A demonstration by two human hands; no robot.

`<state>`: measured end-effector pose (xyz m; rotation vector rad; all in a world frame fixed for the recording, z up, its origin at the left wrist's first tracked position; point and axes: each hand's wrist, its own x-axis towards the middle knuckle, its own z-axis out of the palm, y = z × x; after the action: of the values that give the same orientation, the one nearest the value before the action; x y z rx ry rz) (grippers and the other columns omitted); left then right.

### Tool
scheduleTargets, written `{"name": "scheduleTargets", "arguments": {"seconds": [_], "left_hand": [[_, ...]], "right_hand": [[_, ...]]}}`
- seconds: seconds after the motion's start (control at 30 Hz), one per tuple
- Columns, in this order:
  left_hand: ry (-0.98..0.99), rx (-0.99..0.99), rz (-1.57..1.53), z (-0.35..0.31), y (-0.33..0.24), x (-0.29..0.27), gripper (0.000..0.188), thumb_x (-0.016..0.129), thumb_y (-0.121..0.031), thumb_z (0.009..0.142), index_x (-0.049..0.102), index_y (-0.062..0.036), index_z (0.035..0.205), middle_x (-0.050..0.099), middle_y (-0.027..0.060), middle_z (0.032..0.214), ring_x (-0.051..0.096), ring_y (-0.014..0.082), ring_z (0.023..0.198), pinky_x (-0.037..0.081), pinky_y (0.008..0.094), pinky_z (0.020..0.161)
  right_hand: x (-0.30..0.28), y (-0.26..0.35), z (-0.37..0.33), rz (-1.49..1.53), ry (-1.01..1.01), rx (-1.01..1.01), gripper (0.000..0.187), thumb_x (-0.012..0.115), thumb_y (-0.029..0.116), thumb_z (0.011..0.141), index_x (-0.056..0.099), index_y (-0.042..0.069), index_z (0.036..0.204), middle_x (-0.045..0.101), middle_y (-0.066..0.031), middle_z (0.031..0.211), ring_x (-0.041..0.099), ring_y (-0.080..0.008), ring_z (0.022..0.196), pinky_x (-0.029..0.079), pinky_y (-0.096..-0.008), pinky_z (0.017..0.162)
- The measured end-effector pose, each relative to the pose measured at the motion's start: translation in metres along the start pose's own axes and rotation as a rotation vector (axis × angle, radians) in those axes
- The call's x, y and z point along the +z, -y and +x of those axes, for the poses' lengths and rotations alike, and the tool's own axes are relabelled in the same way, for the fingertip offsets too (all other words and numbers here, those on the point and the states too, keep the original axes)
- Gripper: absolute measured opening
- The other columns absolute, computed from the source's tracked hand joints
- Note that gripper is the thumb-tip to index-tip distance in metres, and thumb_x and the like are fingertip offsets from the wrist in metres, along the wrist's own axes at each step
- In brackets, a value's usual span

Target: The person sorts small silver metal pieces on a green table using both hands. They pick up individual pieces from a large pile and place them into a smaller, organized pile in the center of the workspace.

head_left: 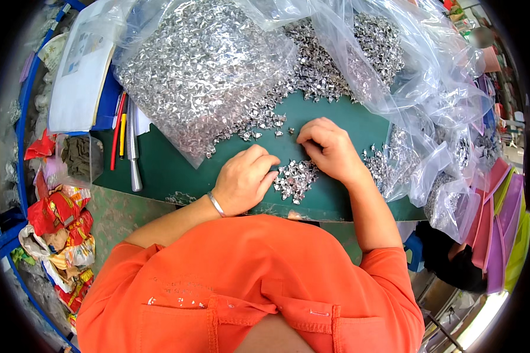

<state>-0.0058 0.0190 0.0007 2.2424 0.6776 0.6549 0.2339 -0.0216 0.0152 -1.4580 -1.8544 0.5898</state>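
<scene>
Small shiny silver metal pieces lie all over the green tabletop [159, 170]. A small pile of these pieces [295, 181] sits between my two hands, close to the table's near edge. My left hand [245, 176], with a silver bracelet at the wrist, is closed at the left of this pile, thumb and fingers curled toward it. Above the pile's right side is my right hand [330, 148], its fingers bent into a pinch. What either hand holds, if anything, is too small to make out. One loose piece [291, 131] rests just left of my right fingertips.
A big clear bag of metal pieces [200, 70] covers the back left; another heap [318, 62] lies beside it. More bags [400, 159] stand at the right. A red pen [118, 129], a yellow pen [123, 135], a metal rod [133, 153] and papers [79, 88] lie left.
</scene>
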Motion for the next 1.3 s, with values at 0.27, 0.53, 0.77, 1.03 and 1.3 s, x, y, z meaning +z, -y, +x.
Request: {"name": "scheduleTargets", "arguments": {"seconds": [0.27, 0.53, 0.77, 1.03, 1.3], "left_hand": [[0.008, 0.000, -0.010, 0.003, -0.002, 0.000, 0.021, 0.076, -0.007, 0.083, 0.070, -0.0064, 0.103, 0.062, 0.0092, 0.095, 0.064, 0.0300, 0.081, 0.052, 0.0398, 0.070], [-0.002, -0.013, -0.010, 0.001, -0.001, 0.001, 0.021, 0.077, -0.005, 0.083, 0.070, -0.0061, 0.102, 0.062, 0.0089, 0.095, 0.063, 0.0289, 0.079, 0.051, 0.0391, 0.069], [-0.003, 0.001, -0.014, 0.002, -0.001, 0.002, 0.021, 0.077, -0.005, 0.083, 0.070, -0.0058, 0.102, 0.062, 0.0089, 0.094, 0.063, 0.0287, 0.079, 0.051, 0.0389, 0.069], [-0.011, 0.003, 0.001, 0.001, -0.001, 0.001, 0.021, 0.077, -0.005, 0.082, 0.070, -0.0062, 0.102, 0.063, 0.0090, 0.095, 0.064, 0.0293, 0.081, 0.052, 0.0393, 0.070], [-0.001, 0.005, -0.015, 0.003, 0.000, 0.001, 0.021, 0.077, -0.005, 0.082, 0.071, -0.0064, 0.102, 0.063, 0.0089, 0.095, 0.064, 0.0296, 0.081, 0.052, 0.0398, 0.071]], "right_hand": [[0.019, 0.000, 0.012, -0.093, -0.165, -0.097, 0.013, 0.073, -0.002, 0.083, 0.067, 0.002, 0.093, 0.068, -0.0125, 0.092, 0.066, -0.0331, 0.083, 0.055, -0.0383, 0.073], [-0.006, 0.005, 0.004, -0.046, -0.125, 0.247, 0.012, 0.071, -0.002, 0.085, 0.072, -0.001, 0.096, 0.068, -0.0155, 0.097, 0.068, -0.0341, 0.087, 0.056, -0.0384, 0.077], [0.001, 0.006, 0.003, -0.070, -0.115, 0.046, 0.018, 0.072, -0.001, 0.084, 0.069, 0.001, 0.101, 0.068, -0.0138, 0.100, 0.066, -0.0351, 0.092, 0.054, -0.0416, 0.083], [-0.025, 0.011, 0.007, 0.333, 0.295, 0.181, 0.011, 0.072, 0.001, 0.087, 0.072, 0.001, 0.098, 0.068, -0.0111, 0.093, 0.067, -0.0293, 0.084, 0.054, -0.0376, 0.073], [0.017, 0.010, 0.019, -0.120, 0.034, -0.030, 0.011, 0.072, 0.001, 0.081, 0.071, 0.004, 0.092, 0.065, -0.0095, 0.092, 0.062, -0.0330, 0.090, 0.053, -0.0431, 0.079]]}}
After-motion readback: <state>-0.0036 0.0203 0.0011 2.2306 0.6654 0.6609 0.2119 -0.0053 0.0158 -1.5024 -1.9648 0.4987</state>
